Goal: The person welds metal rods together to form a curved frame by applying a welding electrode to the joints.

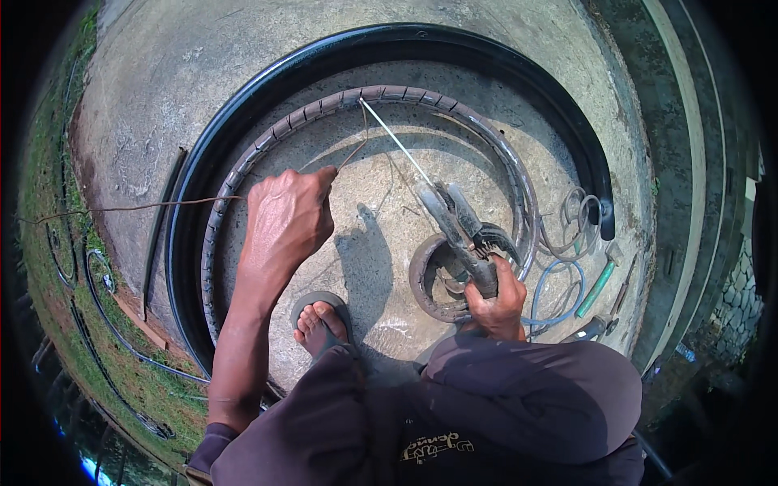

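My left hand is closed in a fist around a thin rusty wire. The wire trails off to the left; its bent front part rises from the fist toward the far side of a large metal hoop with dark cuts across it. In my right hand I grip a worn welding electrode holder, with its jaws clamping a pale welding rod. The rod's tip meets the hoop's far side, close to the wire's end. Below the holder lies a short, wide rusty ring, partly hidden by it.
A thick black curved piece arcs around the hoop on the concrete. At right lie a blue hose, a green-handled hammer and grey cable. My sandalled foot stands inside the hoop. Grass borders the left.
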